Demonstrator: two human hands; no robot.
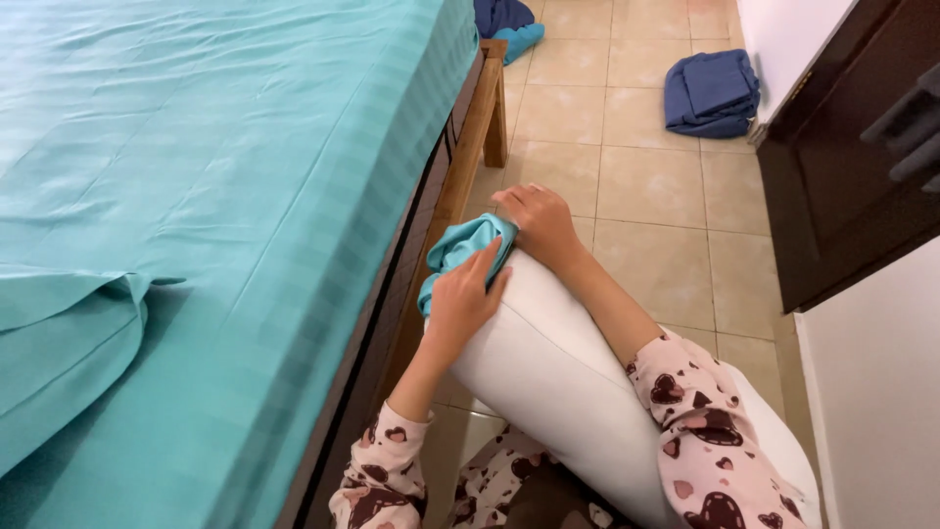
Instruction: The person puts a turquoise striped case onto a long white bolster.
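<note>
Pillowcase (458,250) bunched over the white pillow's (548,362) end, both grips, left hand (460,299) and right hand (539,223), clamped on its teal cloth beside the bed (196,196).

The bed (196,196) fills the left, with a pillow (558,382) just beside its right edge on the floor (646,196) side. A pillowcase (460,250) sits over the pillow's far end, between both hands. Folded cloth (712,93) lies on the floor behind, near the cabinet (842,176) at right.
</note>
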